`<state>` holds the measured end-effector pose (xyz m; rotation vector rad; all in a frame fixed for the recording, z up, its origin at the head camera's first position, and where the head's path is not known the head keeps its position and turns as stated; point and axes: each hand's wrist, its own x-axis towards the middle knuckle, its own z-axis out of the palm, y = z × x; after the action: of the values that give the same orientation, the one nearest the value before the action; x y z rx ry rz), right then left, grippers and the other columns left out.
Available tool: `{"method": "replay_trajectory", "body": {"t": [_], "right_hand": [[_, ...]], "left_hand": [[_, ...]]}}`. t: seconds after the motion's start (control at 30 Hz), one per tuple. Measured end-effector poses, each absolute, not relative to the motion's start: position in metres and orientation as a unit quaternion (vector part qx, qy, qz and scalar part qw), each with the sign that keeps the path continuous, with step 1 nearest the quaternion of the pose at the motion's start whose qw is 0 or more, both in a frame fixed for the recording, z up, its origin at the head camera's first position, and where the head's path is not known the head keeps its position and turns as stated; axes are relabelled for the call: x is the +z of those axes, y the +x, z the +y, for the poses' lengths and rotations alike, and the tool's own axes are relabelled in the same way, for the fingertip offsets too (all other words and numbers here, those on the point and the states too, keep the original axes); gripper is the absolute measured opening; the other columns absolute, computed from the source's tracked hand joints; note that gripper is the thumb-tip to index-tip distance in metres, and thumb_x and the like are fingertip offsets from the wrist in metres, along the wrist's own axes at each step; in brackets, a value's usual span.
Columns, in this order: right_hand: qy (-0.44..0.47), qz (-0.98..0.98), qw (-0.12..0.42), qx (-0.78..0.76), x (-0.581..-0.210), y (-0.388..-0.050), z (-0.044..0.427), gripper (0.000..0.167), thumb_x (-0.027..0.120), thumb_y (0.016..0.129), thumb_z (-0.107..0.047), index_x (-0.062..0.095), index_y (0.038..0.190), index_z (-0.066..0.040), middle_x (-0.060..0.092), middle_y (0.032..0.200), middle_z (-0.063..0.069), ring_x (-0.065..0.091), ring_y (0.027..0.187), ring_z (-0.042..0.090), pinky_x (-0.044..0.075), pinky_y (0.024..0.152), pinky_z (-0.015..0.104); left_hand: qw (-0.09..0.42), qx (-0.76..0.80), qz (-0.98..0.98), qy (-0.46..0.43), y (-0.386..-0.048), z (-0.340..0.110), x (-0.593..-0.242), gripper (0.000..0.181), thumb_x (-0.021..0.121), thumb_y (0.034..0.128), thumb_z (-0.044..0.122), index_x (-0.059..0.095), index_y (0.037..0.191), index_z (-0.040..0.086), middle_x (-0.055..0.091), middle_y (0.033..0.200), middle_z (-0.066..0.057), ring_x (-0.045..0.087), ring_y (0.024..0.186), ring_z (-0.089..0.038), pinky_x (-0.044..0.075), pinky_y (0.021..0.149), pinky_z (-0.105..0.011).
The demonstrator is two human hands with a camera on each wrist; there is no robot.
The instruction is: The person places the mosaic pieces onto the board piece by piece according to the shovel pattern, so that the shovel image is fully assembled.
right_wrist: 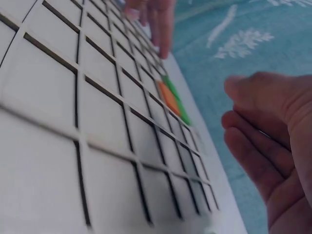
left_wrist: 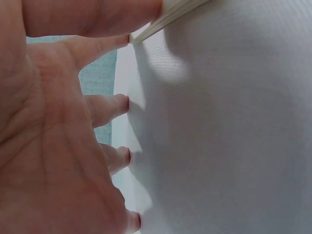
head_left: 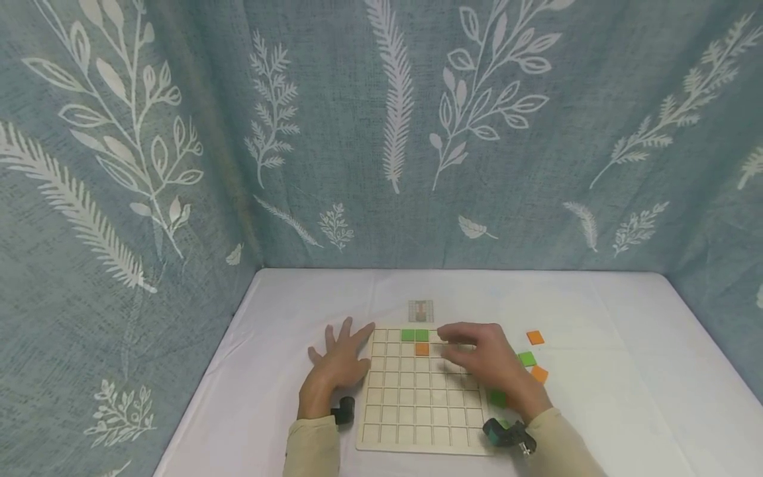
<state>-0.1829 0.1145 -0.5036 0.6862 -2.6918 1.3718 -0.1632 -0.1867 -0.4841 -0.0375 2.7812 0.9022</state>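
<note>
Head view alone shows loose orange tiles; left hand is spread, right hand loosely parted.

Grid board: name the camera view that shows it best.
The head view: most of the grid board shows, the right hand covering part. The right wrist view shows it slanted and cropped; the left wrist, only an edge.

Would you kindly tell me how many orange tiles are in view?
3: one orange tile on the gridded board; another and a third on the white table, right of the board. The right arm might hide more.
</note>
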Motion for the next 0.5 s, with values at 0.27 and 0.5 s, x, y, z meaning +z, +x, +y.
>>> {"method": "replay_trajectory", "body": {"t": [0.27, 0.5], "right_hand": [[0.2, -0.855, -0.009, 0.478, -0.5, -0.172, 0.157, 0.037, 0.089, 0.093, -0.024, 0.081, 0.129, -0.015, 0.081, 0.128, -0.006, 0.08, 0.116, 0.022, 0.064, 0.104, 0.046], [0.188, -0.848, -0.003, 0.495, -0.497, -0.162, 0.195, 0.043, 0.091, 0.091, -0.022, 0.079, 0.131, -0.009, 0.082, 0.126, 0.005, 0.08, 0.115, 0.023, 0.065, 0.101, 0.039]], "left_hand": [[0.109, 0.301, 0.947, -0.014, -0.165, -0.187, -0.486, 0.076, 0.065, 0.0887, 0.007, 0.054, 0.163, 0.019, 0.019, 0.181, -0.028, -0.001, 0.165, -0.063, -0.007, 0.118, -0.093], [0.111, 0.299, 0.948, -0.013, -0.165, -0.186, -0.486, 0.076, 0.066, 0.0886, 0.008, 0.054, 0.163, 0.019, 0.019, 0.18, -0.028, 0.0, 0.164, -0.064, -0.007, 0.118, -0.093]]}}
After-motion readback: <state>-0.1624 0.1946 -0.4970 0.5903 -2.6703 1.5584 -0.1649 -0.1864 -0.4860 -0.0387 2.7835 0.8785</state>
